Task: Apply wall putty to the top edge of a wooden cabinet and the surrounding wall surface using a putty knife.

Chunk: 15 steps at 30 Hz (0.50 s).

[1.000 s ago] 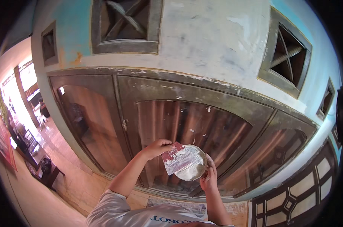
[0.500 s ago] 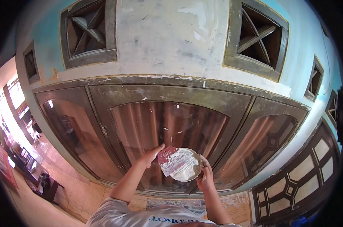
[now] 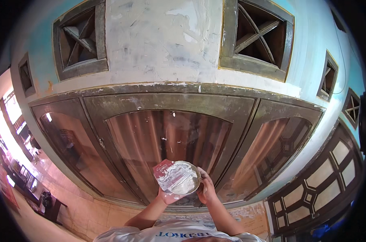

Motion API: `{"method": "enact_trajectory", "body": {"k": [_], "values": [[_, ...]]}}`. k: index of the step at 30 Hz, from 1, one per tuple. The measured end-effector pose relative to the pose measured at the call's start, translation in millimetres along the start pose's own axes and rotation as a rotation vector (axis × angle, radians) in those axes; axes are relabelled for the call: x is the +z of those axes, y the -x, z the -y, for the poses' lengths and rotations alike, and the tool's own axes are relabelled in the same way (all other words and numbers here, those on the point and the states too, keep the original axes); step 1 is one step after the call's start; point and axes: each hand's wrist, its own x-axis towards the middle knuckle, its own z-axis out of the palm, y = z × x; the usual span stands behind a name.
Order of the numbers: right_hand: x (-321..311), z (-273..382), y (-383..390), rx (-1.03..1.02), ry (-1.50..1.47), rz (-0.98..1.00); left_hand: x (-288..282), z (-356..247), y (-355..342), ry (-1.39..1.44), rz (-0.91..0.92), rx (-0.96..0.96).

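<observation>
In front of my chest is a round bowl (image 3: 199,181) of white putty. My right hand (image 3: 207,188) grips its right rim, with the fingers curled around the side. A flat red putty spreader (image 3: 162,171), smeared with white paste, lies tilted across the bowl's left part. My left hand (image 3: 169,196) is closed at the spreader's lower edge, below and left of the bowl; most of its fingers are hidden underneath. White putty (image 3: 184,185) fills the bowl and coats the spreader's near side.
Ahead stands a dark wooden window frame (image 3: 158,101) with glass panes and brownish curtains. Above it, a patched whitish wall (image 3: 158,44) lies between two crossed-bar vents (image 3: 80,42). A panelled door (image 3: 312,193) is at the right; a tiled floor (image 3: 76,193) and furniture are at the left.
My left hand has slid from the spreader's upper left edge down to its lower edge. The bowl and spreader sit slightly further left and lower in view, which has shifted too.
</observation>
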Motion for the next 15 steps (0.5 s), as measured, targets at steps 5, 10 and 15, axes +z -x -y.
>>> {"method": "enact_trajectory", "body": {"k": [5,10,15], "values": [[8.0,6.4,5.2,0.089,0.081,0.042,-5.0,8.5,-0.1,0.095,-0.017,0.04],[15.0,15.9,10.3,0.166,0.114,0.084,4.6,19.3,2.0,0.116,0.023,0.143],[1.3,48.3,0.5,0.181,0.454,0.15,7.3,24.2,8.4,0.113,0.106,0.139]]}}
